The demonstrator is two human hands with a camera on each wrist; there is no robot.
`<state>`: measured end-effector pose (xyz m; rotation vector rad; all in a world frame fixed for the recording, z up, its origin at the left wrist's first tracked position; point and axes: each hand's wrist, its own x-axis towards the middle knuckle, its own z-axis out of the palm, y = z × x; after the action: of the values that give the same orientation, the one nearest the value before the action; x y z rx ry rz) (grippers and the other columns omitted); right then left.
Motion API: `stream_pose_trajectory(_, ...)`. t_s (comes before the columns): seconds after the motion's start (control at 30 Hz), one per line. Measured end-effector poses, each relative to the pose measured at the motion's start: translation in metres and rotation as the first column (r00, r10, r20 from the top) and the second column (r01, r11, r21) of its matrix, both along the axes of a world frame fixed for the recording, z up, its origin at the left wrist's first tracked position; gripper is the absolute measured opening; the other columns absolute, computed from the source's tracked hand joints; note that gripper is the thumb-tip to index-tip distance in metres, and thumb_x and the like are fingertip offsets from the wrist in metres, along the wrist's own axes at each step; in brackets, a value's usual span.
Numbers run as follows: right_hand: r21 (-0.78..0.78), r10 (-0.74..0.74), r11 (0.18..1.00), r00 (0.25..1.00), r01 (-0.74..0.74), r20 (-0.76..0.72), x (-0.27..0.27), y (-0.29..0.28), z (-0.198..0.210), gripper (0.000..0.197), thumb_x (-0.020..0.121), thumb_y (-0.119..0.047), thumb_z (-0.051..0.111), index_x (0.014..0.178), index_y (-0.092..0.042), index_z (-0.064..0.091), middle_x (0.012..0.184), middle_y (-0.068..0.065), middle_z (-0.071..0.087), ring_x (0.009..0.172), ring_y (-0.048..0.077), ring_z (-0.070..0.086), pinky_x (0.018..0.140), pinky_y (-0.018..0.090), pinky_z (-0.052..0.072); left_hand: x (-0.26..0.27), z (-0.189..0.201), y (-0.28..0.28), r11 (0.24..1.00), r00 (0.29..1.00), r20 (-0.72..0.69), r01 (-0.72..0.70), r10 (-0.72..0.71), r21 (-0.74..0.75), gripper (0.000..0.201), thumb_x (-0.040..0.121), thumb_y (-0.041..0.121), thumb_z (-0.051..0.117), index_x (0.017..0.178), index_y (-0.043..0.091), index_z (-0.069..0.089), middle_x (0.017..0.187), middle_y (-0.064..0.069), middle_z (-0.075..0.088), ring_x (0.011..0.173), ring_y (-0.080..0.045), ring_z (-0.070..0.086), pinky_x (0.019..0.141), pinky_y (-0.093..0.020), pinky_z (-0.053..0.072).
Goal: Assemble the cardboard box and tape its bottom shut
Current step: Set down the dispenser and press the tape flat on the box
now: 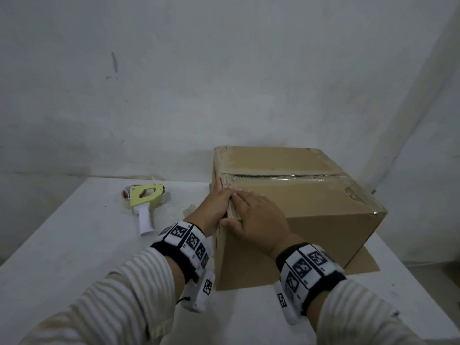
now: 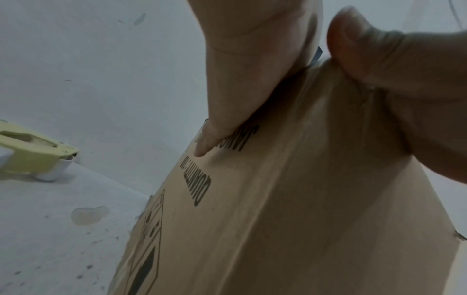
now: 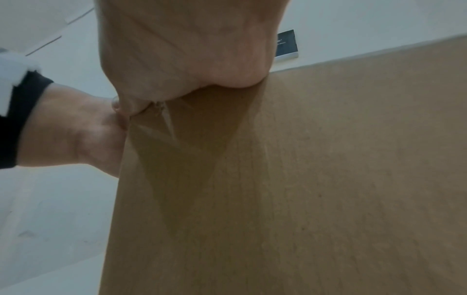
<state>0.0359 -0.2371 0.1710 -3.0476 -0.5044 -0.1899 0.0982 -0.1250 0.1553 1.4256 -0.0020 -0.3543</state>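
It looks like a bare packing or storage room: scuffed white walls (image 1: 174,83), a stained white table (image 1: 74,245) (tape dispenser (image 1: 145,199) lying there).

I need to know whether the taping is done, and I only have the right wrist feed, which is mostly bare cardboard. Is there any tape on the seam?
Observer: Yes. The head view shows a glossy strip of tape along the middle seam on the upturned face of the box.
Operator: Where is the dispenser?
Observer: The tape dispenser lies on the table to the left of the box, with neither hand on it.
Operator: What is the left hand doing?
Observer: The left hand presses straight fingers against the box's left side near its top edge, beside the right hand, which lies flat on top.
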Motion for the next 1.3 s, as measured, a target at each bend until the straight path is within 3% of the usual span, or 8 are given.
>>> stream_pose_trajectory(0.23,0.171,-0.038,0.985,0.999,0.034,0.020,0.009,-0.004,0.000,0.089,0.073,-0.075,0.014,0.135,-0.022,0.049,0.136,-0.001,0.055,0.123,0.020,0.052,0.095,0.032,0.043,0.035,0.015,-0.002,0.943,0.993,0.114,-0.015,-0.024,0.333,0.081,0.094,0.022,0.044,0.149,0.034,-0.015,0.159,-0.008,0.016,0.134,-0.029,0.038,0.105,-0.035,0.038)
stream_pose_trajectory(0.4,0.133,-0.082,0.988,0.996,0.077,0.039,0.032,-0.003,0.017,0.036,0.091,-0.051,0.042,0.098,-0.023,0.063,0.092,-0.002,0.064,0.084,0.019,0.061,0.072,0.033,0.051,0.082,0.016,-0.001,0.960,0.996,0.085,-0.002,-0.023,0.280,0.071,0.094,0.021,0.052,0.151,0.020,0.010,0.108,0.003,0.059,0.083,-0.016,0.057,0.068,-0.025,0.054)
stream_pose_trajectory(0.53,0.125,-0.098,0.989,0.990,0.085,0.100,0.041,-0.003,0.014,0.030,0.091,-0.046,0.043,0.091,-0.021,0.061,0.088,-0.002,0.062,0.077,0.018,0.057,0.064,0.030,0.046,0.122,0.007,-0.001,0.944,0.998,0.041,0.036,-0.052,0.327,0.080,0.081,0.033,0.060,0.149,0.017,0.021,0.132,-0.009,0.055,0.108,-0.027,0.059,0.097,-0.038,0.050)
stream_pose_trajectory(0.63,0.133,-0.104,0.987,0.987,0.088,0.125,0.041,-0.002,0.011,0.030,0.093,-0.045,0.043,0.092,-0.020,0.061,0.090,-0.003,0.061,0.083,0.018,0.056,0.063,0.029,0.040,0.150,-0.005,0.001,0.912,0.998,0.026,0.039,-0.054,0.408,0.096,0.064,0.050,0.054,0.149,0.026,0.018,0.142,-0.008,0.048,0.119,-0.030,0.054,0.105,-0.044,0.044)
stream_pose_trajectory(0.77,0.149,-0.112,0.985,0.985,0.091,0.134,0.041,-0.002,0.010,0.029,0.095,-0.040,0.041,0.095,-0.018,0.061,0.092,-0.001,0.060,0.087,0.020,0.056,0.066,0.030,0.041,0.121,0.017,-0.002,0.877,0.998,0.036,0.020,-0.043,0.480,0.080,0.093,0.043,0.041,0.151,0.015,-0.008,0.158,-0.010,0.020,0.139,-0.033,0.032,0.114,-0.038,0.031)
stream_pose_trajectory(0.9,0.221,-0.194,0.958,0.981,0.184,0.024,0.049,-0.003,0.009,0.042,0.091,-0.042,0.046,0.125,-0.017,0.053,0.132,0.006,0.049,0.121,0.025,0.046,0.099,0.041,0.042,0.108,0.011,-0.002,0.815,0.989,0.129,-0.018,-0.070,0.579,0.081,0.095,0.044,0.041,0.151,0.011,-0.008,0.160,-0.012,0.009,0.145,-0.034,0.018,0.116,-0.047,0.026)
stream_pose_trajectory(1.0,0.147,-0.282,0.936,0.930,0.321,-0.237,0.063,-0.014,0.016,0.069,0.091,-0.054,0.039,0.148,-0.017,0.025,0.160,0.000,0.010,0.147,0.024,0.012,0.116,0.048,0.018,0.091,0.015,-0.004,0.595,0.954,0.229,-0.071,-0.193,0.800,0.072,0.094,0.039,0.042,0.150,0.013,0.006,0.159,-0.013,0.004,0.144,-0.038,0.011,0.114,-0.055,0.021)
stream_pose_trajectory(1.3,-0.026,-0.235,0.970,0.895,0.243,-0.380,0.080,-0.065,0.014,0.083,0.089,-0.067,0.025,0.151,-0.012,0.015,0.160,0.007,0.011,0.148,0.027,0.010,0.118,0.050,0.016,0.037,0.034,-0.013,-0.021,0.876,0.019,-0.033,-0.482,0.999,0.050,0.100,0.030,0.020,0.149,0.018,0.015,0.161,-0.001,0.002,0.147,-0.029,-0.001,0.112,-0.064,0.005)
